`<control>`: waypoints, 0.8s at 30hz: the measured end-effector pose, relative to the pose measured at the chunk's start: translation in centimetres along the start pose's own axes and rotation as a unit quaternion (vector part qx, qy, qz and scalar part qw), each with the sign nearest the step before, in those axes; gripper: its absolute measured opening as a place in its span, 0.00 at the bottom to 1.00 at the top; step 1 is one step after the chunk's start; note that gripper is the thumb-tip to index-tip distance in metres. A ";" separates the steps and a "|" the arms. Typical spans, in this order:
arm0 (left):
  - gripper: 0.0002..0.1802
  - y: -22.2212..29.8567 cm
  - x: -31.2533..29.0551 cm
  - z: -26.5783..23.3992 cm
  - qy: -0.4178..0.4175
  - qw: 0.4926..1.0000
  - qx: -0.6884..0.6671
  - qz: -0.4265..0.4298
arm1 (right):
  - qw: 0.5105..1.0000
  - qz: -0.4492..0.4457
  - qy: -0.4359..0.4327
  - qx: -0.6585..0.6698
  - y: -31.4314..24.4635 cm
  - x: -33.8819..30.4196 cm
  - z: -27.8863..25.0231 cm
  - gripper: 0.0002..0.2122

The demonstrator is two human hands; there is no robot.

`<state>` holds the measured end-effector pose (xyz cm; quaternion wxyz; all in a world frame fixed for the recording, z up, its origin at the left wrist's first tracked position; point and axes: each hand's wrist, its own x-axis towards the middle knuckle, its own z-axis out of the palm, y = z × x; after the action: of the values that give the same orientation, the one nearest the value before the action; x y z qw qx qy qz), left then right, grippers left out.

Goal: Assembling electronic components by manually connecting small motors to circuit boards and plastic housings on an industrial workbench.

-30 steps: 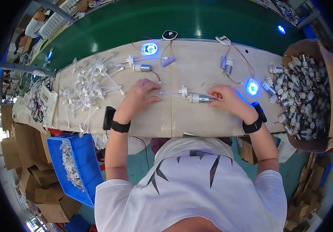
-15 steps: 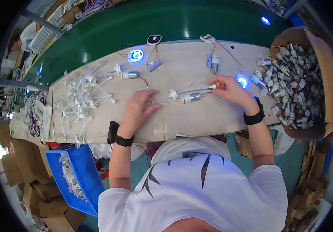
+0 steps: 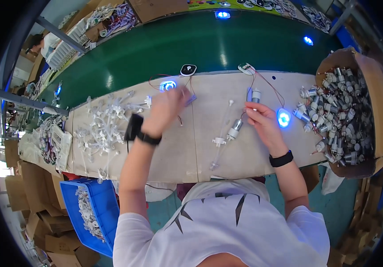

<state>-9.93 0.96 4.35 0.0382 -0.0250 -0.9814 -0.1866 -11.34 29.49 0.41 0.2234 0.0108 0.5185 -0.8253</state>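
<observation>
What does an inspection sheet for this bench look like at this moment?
Surface: pale bench top beside green conveyor belt.
Job's things: small pump with clear tubing lies by right hand.
Clutter: pile of white tube fittings; cardboard box of pumps.
Grippers: left hand reaches to lit blue disc, blurred.
Cables: thin red wires.
Surroundings: blue bin, cardboard boxes.

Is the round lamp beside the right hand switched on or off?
On: the round lamp glows bright blue on the table, just beside the right hand.
</observation>
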 end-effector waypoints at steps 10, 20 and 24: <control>0.29 -1.9 12.9 3.7 -0.099 0.974 0.192 -0.075 | 0.979 -0.063 -0.005 -0.192 2.0 4.5 4.6 0.09; 0.13 -2.7 10.2 1.9 0.036 0.931 -0.356 -0.071 | 0.988 -0.088 0.011 -0.126 1.9 5.9 6.2 0.05; 0.21 0.2 6.6 1.2 0.085 0.748 -0.656 -0.055 | 0.984 -0.137 0.035 -0.110 1.6 5.7 6.3 0.05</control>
<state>-16.52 1.80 3.90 0.0850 0.0257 -0.6100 -0.7874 -14.53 21.46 0.58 0.0900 -0.0558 0.6101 -0.7852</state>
